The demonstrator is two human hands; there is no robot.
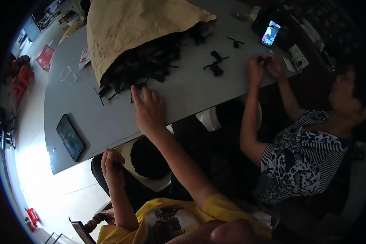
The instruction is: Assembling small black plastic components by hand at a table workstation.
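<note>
My right hand [149, 112] reaches over the grey table [183, 95], index finger stretched out. Its fingertips are at a small black part [140, 85] on the near edge of a pile of black parts [146, 61]. These parts have thin stick-like ends, and they spill from the mouth of a large tan sack [130, 24]. Below the table edge, above my lap, my left hand [113, 166] is closed with fingers curled. Something dark shows in it, too dim to name. Beneath the table edge stands a white bucket [166, 184] with a dark mass inside.
A phone [70, 138] lies at the table's left, near a clear plastic cup [68, 75]. Loose black parts [214, 68] lie right of the pile. At the right a co-worker's hands [264, 67] hold a small dark piece before a lit phone [270, 33] and a power strip [298, 56].
</note>
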